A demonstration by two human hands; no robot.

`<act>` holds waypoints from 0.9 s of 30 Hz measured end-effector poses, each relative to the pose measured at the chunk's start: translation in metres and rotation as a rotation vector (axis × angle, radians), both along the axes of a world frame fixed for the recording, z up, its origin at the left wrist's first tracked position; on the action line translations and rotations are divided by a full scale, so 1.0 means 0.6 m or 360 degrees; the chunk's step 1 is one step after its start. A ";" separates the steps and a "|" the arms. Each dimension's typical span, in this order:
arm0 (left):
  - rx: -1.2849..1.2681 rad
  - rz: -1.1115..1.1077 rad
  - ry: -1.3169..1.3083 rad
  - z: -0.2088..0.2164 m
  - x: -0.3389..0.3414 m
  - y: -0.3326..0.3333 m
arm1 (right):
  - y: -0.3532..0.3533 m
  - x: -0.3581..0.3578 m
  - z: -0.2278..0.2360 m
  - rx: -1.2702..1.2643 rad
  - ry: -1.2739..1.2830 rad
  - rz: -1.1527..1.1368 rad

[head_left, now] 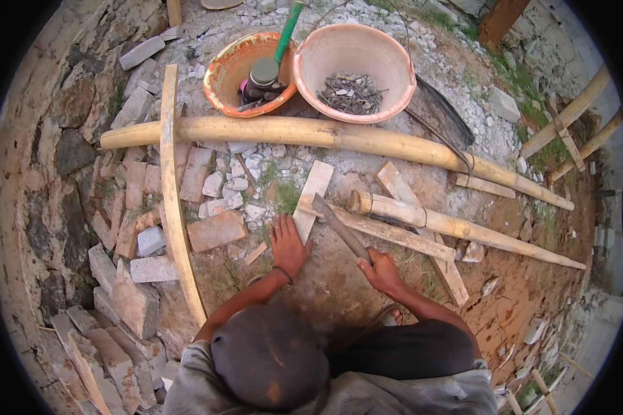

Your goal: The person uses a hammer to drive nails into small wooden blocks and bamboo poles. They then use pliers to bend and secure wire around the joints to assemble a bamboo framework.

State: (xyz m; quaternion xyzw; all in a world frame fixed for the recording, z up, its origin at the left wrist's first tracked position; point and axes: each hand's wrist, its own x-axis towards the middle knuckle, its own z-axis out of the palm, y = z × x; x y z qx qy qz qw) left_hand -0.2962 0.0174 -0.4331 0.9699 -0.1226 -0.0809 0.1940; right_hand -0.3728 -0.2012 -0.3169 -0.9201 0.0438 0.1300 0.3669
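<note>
My left hand (289, 243) grips the near end of a short pale plank (315, 185) low over the ground, its thumb on one side and its fingers along the other. A longer wooden strip (387, 234) meets this plank and runs off to the right. My right hand (382, 270) is closed round the wooden handle of a hammer (345, 232). The hammer's dark head, seen nearly in line with the handle, is above the place where the two pieces meet. Whether it touches the wood I cannot tell.
A thick bamboo pole (284, 131) crosses beyond my hands; a thinner bamboo pole (450, 225) is to the right. Behind stand an orange bucket (218, 76) with a green-handled tool and a pale bucket (304, 59) holding nail-like scraps. Bricks (217, 230) and a curved bamboo strip (169, 173) lie left.
</note>
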 end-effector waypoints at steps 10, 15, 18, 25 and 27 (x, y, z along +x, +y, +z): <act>-0.0017 -0.0017 -0.0017 -0.002 -0.001 0.001 | -0.009 -0.030 0.007 0.0631 -0.0718 -0.0139; 0.0029 0.0004 -0.0015 0.000 0.001 0.000 | 0.009 -0.002 0.015 0.0040 0.0013 -0.0203; 0.0024 -0.0013 -0.0075 -0.003 -0.001 0.001 | -0.025 0.008 0.117 0.0503 -0.0388 -0.0228; 0.0051 -0.0018 -0.0034 -0.004 -0.001 0.000 | 0.007 -0.003 0.026 0.0113 -0.0816 -0.0153; 0.0058 -0.0009 0.0001 -0.003 0.002 -0.001 | 0.013 -0.007 -0.015 -0.0086 -0.0091 -0.0040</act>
